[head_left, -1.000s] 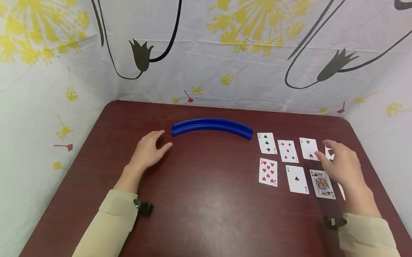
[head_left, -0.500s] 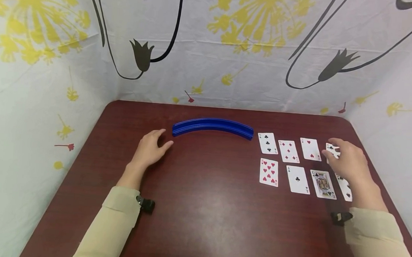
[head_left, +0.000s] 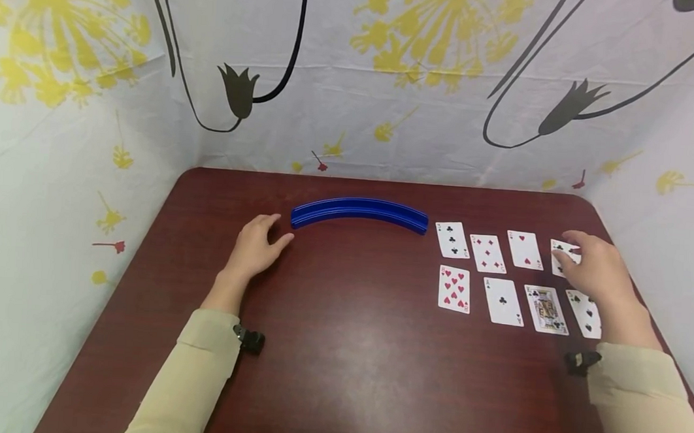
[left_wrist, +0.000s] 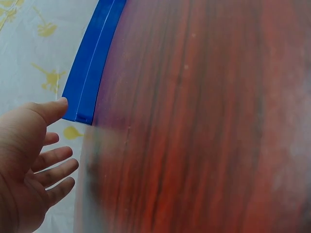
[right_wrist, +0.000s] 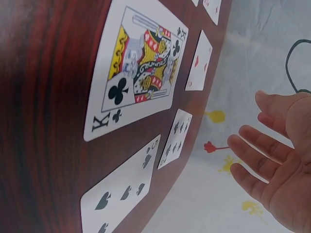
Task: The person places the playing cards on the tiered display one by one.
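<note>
Nearest on the dark red tabletop [head_left: 344,373] lies the front row of face-up cards, right of centre: a hearts card [head_left: 454,289], the ace of clubs [head_left: 503,302], the king of clubs [head_left: 546,310] and the five of spades [head_left: 586,315]. Beyond them, the right hand [head_left: 600,266] hangs over the right end of the back row, fingers loosely bent, holding nothing. That row runs three of clubs [head_left: 452,240], a diamonds card [head_left: 488,253], the two of hearts [head_left: 524,250] and a black-suited card [right_wrist: 175,139] partly hidden beneath the hand. The left hand [head_left: 251,247] — also relaxed and ungripping — is just beside the left end of a curved blue holder [head_left: 359,210]; no card shows in its groove. The step seems a reach or a pause among laid-out cards; lifting one would call for a pinch at its edge.
</note>
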Demonstrator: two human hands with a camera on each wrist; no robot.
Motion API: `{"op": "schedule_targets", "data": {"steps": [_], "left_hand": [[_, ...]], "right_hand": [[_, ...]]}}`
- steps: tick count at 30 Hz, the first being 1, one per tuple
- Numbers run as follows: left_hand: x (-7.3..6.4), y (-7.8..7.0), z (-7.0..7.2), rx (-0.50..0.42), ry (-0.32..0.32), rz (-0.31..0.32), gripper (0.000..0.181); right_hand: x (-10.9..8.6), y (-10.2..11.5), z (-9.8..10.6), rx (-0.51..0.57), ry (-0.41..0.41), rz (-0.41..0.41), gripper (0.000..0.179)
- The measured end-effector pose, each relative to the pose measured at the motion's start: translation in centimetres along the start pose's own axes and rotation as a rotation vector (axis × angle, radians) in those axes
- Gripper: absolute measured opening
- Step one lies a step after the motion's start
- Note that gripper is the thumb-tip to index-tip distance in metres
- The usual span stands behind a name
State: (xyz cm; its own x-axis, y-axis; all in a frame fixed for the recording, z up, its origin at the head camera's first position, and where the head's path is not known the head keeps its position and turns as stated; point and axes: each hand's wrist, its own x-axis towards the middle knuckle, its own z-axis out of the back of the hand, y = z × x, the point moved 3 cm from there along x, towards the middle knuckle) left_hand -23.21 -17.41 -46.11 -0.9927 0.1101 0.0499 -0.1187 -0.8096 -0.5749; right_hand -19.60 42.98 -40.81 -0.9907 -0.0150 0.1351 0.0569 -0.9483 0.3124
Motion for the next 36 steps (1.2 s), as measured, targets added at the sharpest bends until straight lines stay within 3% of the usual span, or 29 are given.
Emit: {"op": "schedule_targets", "data": {"steps": [13,36], "left_hand": [[0.5,-0.1,-0.2,-0.031,-0.021,-0.008,0.061],[1.2,-0.3,-0.6,-0.038,0.003,0.015,0.061]], "right_hand": [[1.5,-2.8,0.1,-0.029,0.023,0.013,0.041],[1.8,-5.4,0.1,-0.034,0.147,-0.016,0.049]]}}
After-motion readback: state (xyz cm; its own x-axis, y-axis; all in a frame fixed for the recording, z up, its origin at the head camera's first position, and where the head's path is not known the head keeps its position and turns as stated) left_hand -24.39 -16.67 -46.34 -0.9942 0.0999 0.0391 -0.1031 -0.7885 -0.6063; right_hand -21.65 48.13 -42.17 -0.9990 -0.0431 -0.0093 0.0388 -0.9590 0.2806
